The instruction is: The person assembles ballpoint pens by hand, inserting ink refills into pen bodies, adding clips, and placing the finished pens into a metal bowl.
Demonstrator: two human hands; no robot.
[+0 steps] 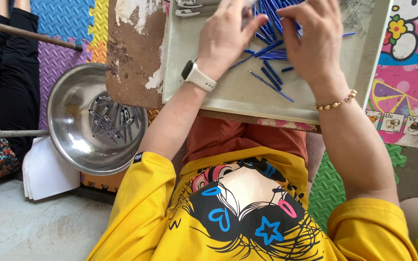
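Blue refill sticks (273, 54) are lying loose on the pale tray (228, 94) that's sitting across our lap, so everything is staying right under our hands and nothing is rolling off onto the foam mats (68, 21).

Only the head view here, looking straight down. Our left hand (226, 36) is curling in over the top of the pile, fingers bent and thumb tucked toward them, and it looks like it's pinching something slim up near the frame edge, but we honestly can't tell what, it's blurry and cut off. Our right hand (315, 38) is hovering over the same pile with fingers bent down among the blue sticks, apparently sorting or picking; whether it's actually gripping one, can't tell either.

The tray is resting on a worn brown board (131, 53), which is giving it a flat base. We're keeping the steel bowl (66, 125) just off to our left on the floor, holding a bunch of grey-and-white pen parts (110, 121), within easy reach. A stack of white paper (44, 174) is sitting just beside the bowl.
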